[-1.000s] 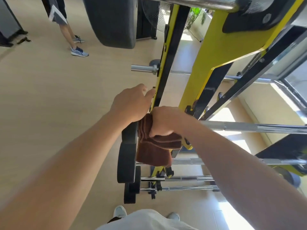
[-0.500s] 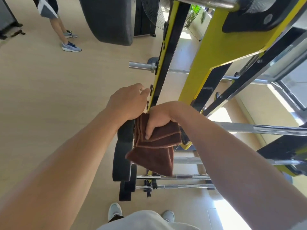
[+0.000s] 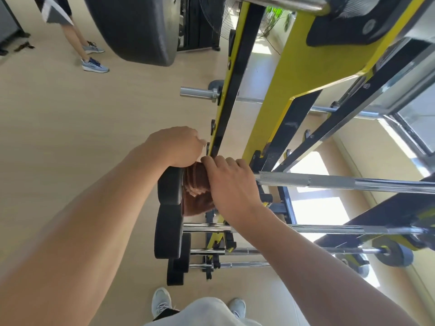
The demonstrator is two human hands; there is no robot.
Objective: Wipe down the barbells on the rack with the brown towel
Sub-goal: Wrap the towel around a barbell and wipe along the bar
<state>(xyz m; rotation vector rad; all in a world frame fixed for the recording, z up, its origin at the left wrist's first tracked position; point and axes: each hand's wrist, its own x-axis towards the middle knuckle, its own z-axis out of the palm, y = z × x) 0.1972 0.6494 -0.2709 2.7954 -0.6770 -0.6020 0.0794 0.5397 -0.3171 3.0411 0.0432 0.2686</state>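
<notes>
A yellow and black rack holds several chrome barbells one under another. The brown towel is bunched around the left sleeve of one barbell, right beside its black weight plate. My right hand lies over the towel with fingers curled round it and the bar. My left hand grips the same bar end above the plate, knuckles up, its fingertips hidden. Lower barbells run across below my right forearm.
A large black plate hangs overhead at the top. Another person's legs and blue shoes stand far left on the wooden floor. A bare bar end sticks out left of the rack. My own shoes are at the bottom.
The towel hung loose below my right hand; now it is bunched tight around the bar against the plate. My right hand has turned over on top of it.
</notes>
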